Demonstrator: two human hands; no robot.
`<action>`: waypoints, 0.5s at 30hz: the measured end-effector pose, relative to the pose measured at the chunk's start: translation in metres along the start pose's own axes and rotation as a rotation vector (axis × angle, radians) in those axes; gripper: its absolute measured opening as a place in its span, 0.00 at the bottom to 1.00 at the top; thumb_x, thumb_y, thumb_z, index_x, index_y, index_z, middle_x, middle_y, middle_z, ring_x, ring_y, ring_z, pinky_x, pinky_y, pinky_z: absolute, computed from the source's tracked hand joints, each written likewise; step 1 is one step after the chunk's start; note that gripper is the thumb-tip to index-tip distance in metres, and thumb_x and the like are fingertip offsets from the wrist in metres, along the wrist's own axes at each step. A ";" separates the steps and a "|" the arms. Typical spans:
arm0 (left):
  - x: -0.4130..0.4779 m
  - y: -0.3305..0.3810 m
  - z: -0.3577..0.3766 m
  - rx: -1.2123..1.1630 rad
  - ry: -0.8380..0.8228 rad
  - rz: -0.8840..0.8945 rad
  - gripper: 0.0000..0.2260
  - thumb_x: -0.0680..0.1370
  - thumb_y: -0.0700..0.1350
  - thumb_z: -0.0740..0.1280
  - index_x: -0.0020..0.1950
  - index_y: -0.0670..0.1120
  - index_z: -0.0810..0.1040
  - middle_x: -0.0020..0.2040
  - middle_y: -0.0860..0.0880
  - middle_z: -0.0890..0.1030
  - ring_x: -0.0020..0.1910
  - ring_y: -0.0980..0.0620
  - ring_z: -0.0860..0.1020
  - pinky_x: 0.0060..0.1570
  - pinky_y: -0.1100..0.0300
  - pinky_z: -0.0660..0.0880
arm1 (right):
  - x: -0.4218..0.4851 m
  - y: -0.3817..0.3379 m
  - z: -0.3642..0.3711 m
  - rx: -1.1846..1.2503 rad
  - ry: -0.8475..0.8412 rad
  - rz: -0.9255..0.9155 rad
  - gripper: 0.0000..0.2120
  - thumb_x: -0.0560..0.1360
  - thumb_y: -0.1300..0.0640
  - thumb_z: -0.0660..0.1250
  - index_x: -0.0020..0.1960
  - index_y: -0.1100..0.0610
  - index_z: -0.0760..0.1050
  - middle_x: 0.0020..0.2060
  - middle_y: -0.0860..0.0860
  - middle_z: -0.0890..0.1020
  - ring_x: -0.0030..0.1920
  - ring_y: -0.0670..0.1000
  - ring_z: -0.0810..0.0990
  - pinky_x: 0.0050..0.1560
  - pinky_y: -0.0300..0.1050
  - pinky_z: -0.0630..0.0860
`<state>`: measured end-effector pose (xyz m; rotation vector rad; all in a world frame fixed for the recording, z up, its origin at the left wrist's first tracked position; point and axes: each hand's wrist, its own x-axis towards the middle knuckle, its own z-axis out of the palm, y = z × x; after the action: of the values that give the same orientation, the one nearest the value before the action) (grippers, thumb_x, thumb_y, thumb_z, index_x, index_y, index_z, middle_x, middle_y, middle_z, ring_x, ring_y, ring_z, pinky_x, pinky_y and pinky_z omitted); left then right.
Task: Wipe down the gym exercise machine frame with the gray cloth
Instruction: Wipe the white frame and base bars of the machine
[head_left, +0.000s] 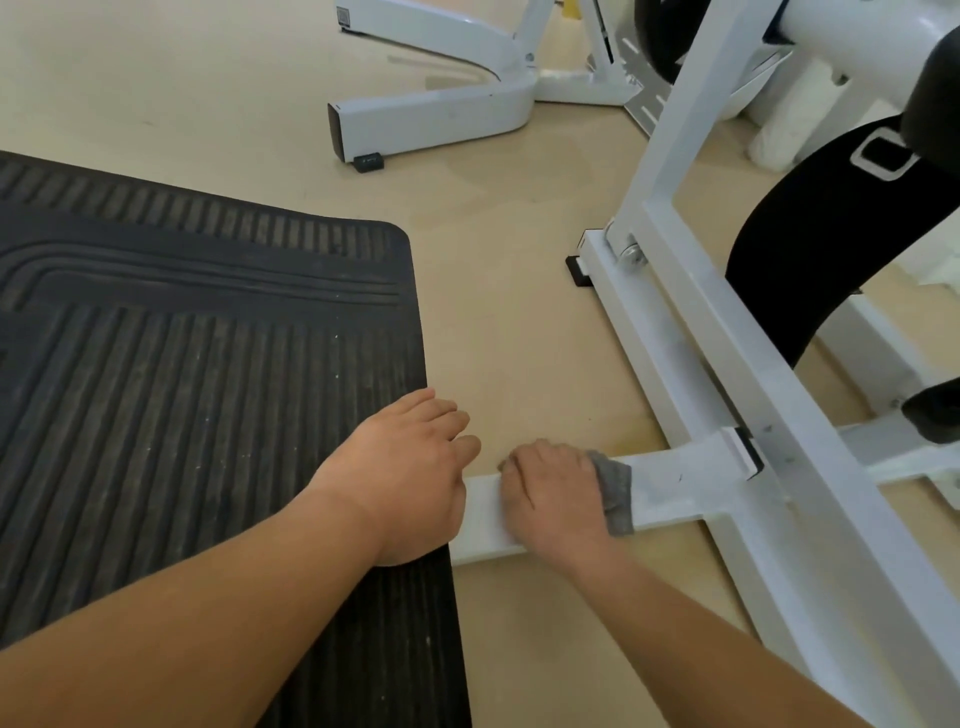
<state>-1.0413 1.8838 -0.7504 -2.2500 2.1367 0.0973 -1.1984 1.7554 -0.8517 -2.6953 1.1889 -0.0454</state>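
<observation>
The gray cloth (616, 493) is gripped under the curled right hand (550, 493) on the frame bar (675, 486), lower centre. The left hand (410, 467) is laid flat, empty, just beside it

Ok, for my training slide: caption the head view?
Right hand grips a crumpled gray cloth on the white metal frame bar; left hand rests by the black ribbed mat.

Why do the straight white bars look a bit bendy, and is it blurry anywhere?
Head view: the wide-angle lens curves the white frame and black mat toward the edges; light is soft, shadows faint; the floor has pale glare; nothing, even the gray cloth, is badly blurred.
</observation>
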 end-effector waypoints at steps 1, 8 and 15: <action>0.000 0.000 -0.001 -0.001 0.003 0.005 0.27 0.80 0.53 0.44 0.73 0.52 0.73 0.76 0.50 0.70 0.78 0.51 0.62 0.81 0.54 0.43 | -0.006 -0.014 0.003 0.091 -0.007 -0.097 0.17 0.84 0.47 0.48 0.52 0.51 0.75 0.48 0.47 0.78 0.49 0.53 0.74 0.57 0.54 0.69; 0.001 -0.001 0.002 0.013 0.000 0.013 0.23 0.81 0.51 0.48 0.69 0.51 0.75 0.71 0.51 0.74 0.73 0.50 0.67 0.80 0.53 0.48 | 0.008 0.040 -0.017 0.072 -0.138 -0.239 0.19 0.84 0.50 0.55 0.72 0.47 0.74 0.66 0.46 0.80 0.65 0.51 0.77 0.67 0.49 0.70; 0.000 -0.001 0.003 0.006 -0.011 0.008 0.23 0.82 0.52 0.48 0.72 0.52 0.73 0.74 0.50 0.72 0.76 0.51 0.64 0.81 0.54 0.44 | -0.012 0.019 0.001 -0.128 0.041 0.093 0.27 0.82 0.45 0.42 0.65 0.50 0.76 0.59 0.49 0.80 0.61 0.55 0.74 0.72 0.56 0.63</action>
<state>-1.0404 1.8838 -0.7533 -2.2333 2.1376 0.1027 -1.2205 1.7518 -0.8556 -2.7563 1.3722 -0.0113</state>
